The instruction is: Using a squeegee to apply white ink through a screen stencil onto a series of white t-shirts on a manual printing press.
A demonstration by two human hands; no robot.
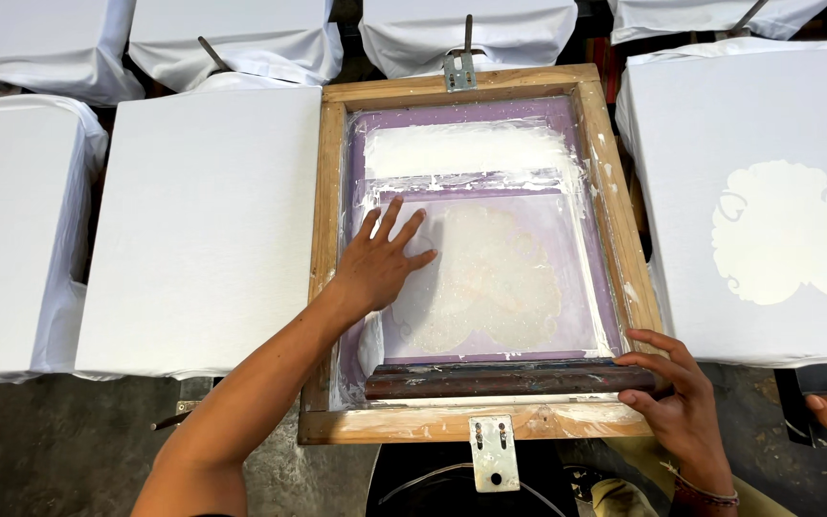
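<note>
The wooden screen frame (478, 251) lies flat on a white shirt board, with white ink (466, 149) piled at its far end and the squeegee (509, 380) resting along its near edge. The shirt on the right (768, 206) already has its white print, but the shirt on the left (205, 220) is bare. The left hand (382, 266) presses open and flat on the purple mesh, and the right hand (677, 397) curls around the squeegee's right end.

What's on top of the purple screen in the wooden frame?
White ink, the flat left hand and a dark squeegee touched by the right hand. Whatever lies beneath the screen is hidden.
</note>
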